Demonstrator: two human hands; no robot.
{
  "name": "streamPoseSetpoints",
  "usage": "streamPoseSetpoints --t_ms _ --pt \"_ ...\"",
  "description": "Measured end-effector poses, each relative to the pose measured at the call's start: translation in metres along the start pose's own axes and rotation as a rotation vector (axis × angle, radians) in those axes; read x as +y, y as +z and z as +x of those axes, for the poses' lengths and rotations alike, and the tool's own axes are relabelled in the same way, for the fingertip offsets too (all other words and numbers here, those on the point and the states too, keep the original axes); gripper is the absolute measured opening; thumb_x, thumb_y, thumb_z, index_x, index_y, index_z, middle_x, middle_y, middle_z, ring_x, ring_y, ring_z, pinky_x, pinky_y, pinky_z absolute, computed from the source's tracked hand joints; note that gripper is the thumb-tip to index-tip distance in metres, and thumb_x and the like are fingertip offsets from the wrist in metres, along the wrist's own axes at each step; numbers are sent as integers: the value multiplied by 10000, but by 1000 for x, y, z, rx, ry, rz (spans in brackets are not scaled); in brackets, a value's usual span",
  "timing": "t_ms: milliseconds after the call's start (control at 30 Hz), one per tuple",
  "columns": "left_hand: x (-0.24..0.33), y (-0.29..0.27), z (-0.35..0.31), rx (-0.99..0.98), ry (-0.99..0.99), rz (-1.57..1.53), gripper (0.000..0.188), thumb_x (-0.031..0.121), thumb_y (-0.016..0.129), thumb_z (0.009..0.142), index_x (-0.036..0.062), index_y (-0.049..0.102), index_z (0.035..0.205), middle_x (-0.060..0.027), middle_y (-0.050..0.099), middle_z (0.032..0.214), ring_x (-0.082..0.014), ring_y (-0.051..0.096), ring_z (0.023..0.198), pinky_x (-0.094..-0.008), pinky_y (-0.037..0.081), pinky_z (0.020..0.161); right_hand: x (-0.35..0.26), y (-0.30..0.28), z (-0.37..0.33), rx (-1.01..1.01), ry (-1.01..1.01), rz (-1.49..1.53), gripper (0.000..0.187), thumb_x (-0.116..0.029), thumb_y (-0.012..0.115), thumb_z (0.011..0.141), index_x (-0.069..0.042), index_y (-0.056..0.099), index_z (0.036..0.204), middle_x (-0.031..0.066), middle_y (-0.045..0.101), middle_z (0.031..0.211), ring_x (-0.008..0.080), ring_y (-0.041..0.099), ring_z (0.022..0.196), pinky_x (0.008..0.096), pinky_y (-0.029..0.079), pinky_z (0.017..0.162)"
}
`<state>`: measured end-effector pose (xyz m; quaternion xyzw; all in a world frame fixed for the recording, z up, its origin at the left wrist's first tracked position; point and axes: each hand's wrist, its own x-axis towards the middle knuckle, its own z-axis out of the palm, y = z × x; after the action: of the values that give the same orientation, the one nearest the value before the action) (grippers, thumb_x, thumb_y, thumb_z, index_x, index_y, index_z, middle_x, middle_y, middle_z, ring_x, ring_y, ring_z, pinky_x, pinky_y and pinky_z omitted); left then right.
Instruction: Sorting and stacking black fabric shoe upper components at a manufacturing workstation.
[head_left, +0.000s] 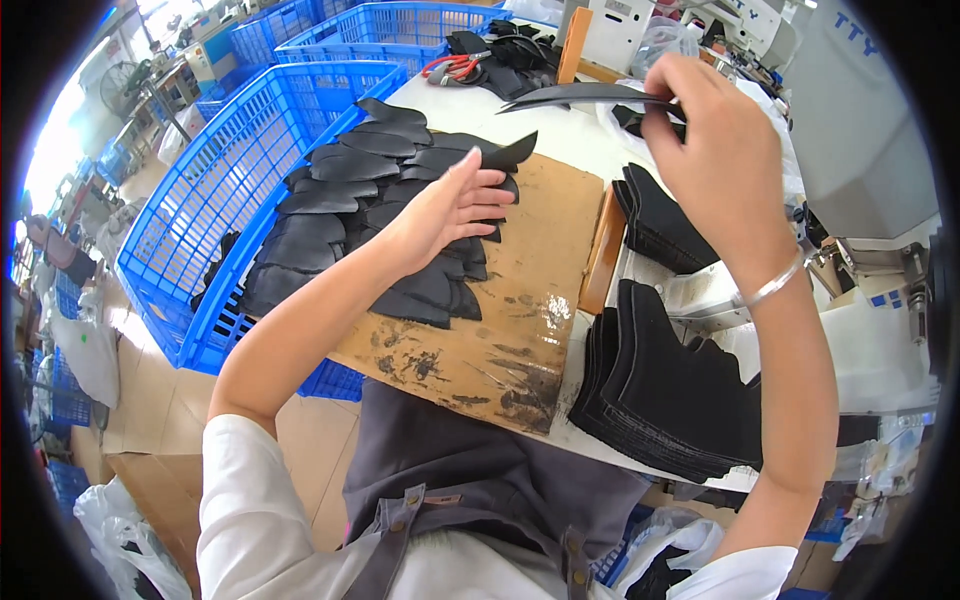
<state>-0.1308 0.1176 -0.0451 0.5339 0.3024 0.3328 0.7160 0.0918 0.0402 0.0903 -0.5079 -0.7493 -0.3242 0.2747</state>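
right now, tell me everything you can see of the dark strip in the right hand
The dark strip is thin, long and gently curved, dark grey to black, tapering to a point at its left end. It looks like leather or something similar. The right hand pinches its other end between thumb and fingers, hiding part of it. It is roughly level, seen almost edge-on, over the far part of the white table; whether it is one layer or more is unclear.

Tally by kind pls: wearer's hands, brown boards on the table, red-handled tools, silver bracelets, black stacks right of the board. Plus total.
Hands (left hand, right hand): 2
Brown board: 1
Red-handled tool: 1
Silver bracelet: 1
Black stacks: 2
Total: 7
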Motion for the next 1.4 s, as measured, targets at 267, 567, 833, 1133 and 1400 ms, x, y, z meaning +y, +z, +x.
streamPoseSetpoints --t_ms 267,567,833,1133,1400 --pt "-1 7 15 155 22 -21 627 542 460 927 63 436 1331 -143 494 1331 -270 497 1203 -385 377 1012 -56 0 -67 -365 -404 191 239 -59 616 698 -41 599 936 89 585 880 251 609 842 330 516 721" --pt "-24 -3 16 170 752 1346 252 256 518 928 39 621 853 -143 618 930 -321 564 1081 -494 385 976 -69 30 -65 -994 -333 517 142 -143 657 726 -4 666 754 167 661 720 314 680 722 416 549 658" --pt "-25 -22 28 38 1081 1810 192 245 615 830 56 640 810 -68 622 1051 -252 460 1222 -472 209 1132 -50 99 2 -465 131 395 410 -269 615 850 46 531 1098 187 618 1016 339 626 953 444 505 834" --pt "-3 -58 25 -41 1149 1875 150 154 634 801 56 630 913 -67 616 1079 -239 524 1153 -447 285 1105 -29 176 35 -624 -517 -84 132 -84 614 747 -126 703 836 109 691 903 234 667 906 358 483 801" --pt "-16 -79 18 175 597 1640 777 465 610 855 60 284 1432 -170 307 1477 -342 308 1358 -506 222 1114 22 177 35 -590 484 272 337 -229 623 676 30 687 882 267 655 914 383 651 875 410 513 815"
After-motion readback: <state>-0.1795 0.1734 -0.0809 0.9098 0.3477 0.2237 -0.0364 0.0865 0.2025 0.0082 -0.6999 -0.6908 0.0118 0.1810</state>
